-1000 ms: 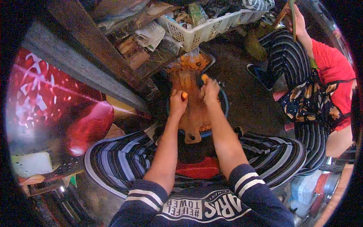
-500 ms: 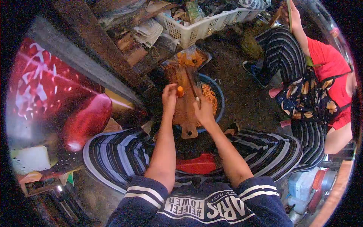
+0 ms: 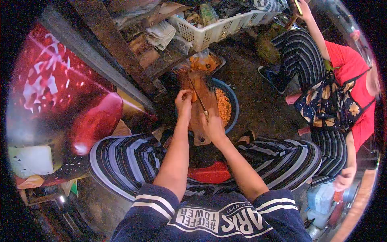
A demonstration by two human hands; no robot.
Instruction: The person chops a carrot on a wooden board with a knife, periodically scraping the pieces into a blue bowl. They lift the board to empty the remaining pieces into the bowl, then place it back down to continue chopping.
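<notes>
A wooden cutting board (image 3: 210, 86) lies across a blue basin (image 3: 236, 105), its handle end toward me. Small chopped orange pieces (image 3: 223, 105) fill the visible right side of the basin. On the board's left side, my left hand (image 3: 184, 102) has its fingers curled round an orange piece of carrot (image 3: 194, 97), mostly hidden by them. My right hand (image 3: 213, 126) is closed on the handle of a knife (image 3: 198, 94). The blade slants away to the upper left, over the board and close beside the carrot.
Beyond the board sits a tray with orange pieces in plastic (image 3: 200, 62). A white crate (image 3: 201, 37) full of items stands behind it. To the right, a person in a red shirt (image 3: 348, 56) holds a phone-like object (image 3: 298, 7). A wooden beam (image 3: 115, 44) slants at left.
The knife has shifted left, its blade now nearer the carrot, and my right hand is slightly lower. My left fingers cover more of the carrot. The other person's lower hand has come into view.
</notes>
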